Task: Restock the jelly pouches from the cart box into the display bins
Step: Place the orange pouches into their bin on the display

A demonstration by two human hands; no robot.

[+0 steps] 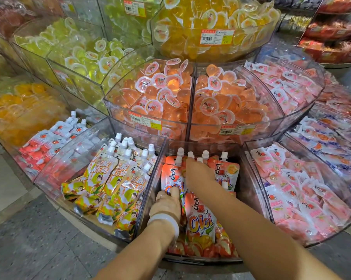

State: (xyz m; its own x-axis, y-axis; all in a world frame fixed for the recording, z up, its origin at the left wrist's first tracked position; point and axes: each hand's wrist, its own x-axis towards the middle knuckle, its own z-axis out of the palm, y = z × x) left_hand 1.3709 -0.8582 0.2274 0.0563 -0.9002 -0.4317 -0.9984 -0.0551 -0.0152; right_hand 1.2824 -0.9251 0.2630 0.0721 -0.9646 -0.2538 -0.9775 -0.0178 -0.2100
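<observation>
Both my hands are inside the clear bin (pixel 148 190) at the bottom middle, which holds orange spouted "Cici" jelly pouches (pixel 201 221). My left hand (pixel 166 205), with a pale bangle at the wrist, grips the lower part of an upright pouch (pixel 171 178) at the bin's left side. My right hand (pixel 199 174) reaches further in and lies over the pouches at the back, its fingers among the white spouts (pixel 205 154). What the right fingers hold is hidden. The cart box is out of view.
To the left stands a bin of yellow-green spouted pouches (pixel 110 178). Pink sachets (pixel 296 190) fill the bin on the right. Above are tiers of peach (pixel 166 98), green (pixel 85 57) and yellow jelly cups (pixel 211 23). Grey floor (pixel 29 239) lies at the lower left.
</observation>
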